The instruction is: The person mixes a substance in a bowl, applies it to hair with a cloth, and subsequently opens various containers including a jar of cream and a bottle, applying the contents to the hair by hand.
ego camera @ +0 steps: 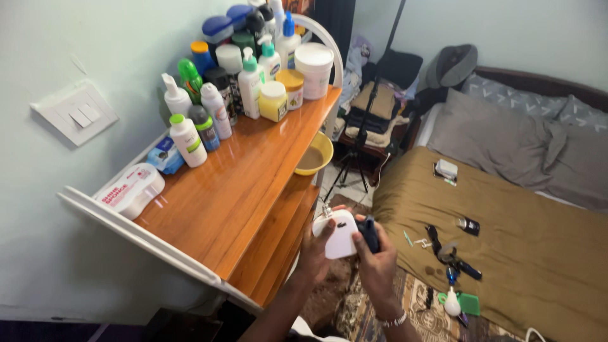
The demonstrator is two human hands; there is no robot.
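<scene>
Lower centre of frame: left hand (315,248) wrapped round a white bottle (339,233), fingers curled behind it, thumb across its front; sprayer tip at its upper left

Right hand (375,261) just beside, touching the bottle's right edge, fingers closed round a dark cap (369,233); bracelet (396,320) at the wrist

Both held above a patterned rug (418,304), between shelf and bed

Left half of frame: wooden shelf (240,177) with white rails, running from lower left to upper centre; crowded at its far end with bottles and jars, among them a white tub (314,66), a yellow jar (273,101), a green-capped bottle (187,140); flat white pack (131,190) near the shelf's near left corner; blue pack (165,154) just behind it

Yellow bowl (315,154) on a lower level, right of the shelf edge, centre of frame

Wall switch (76,113) at upper left

Right half: bed with olive cover (538,253), grey pillows (487,136) at upper right; small dark items and a strap scattered on the cover near the hands, too small to tell; green comb (469,304) at the bed's lower edge

Tripod (354,161) and stacked clothes at upper centre
</scene>
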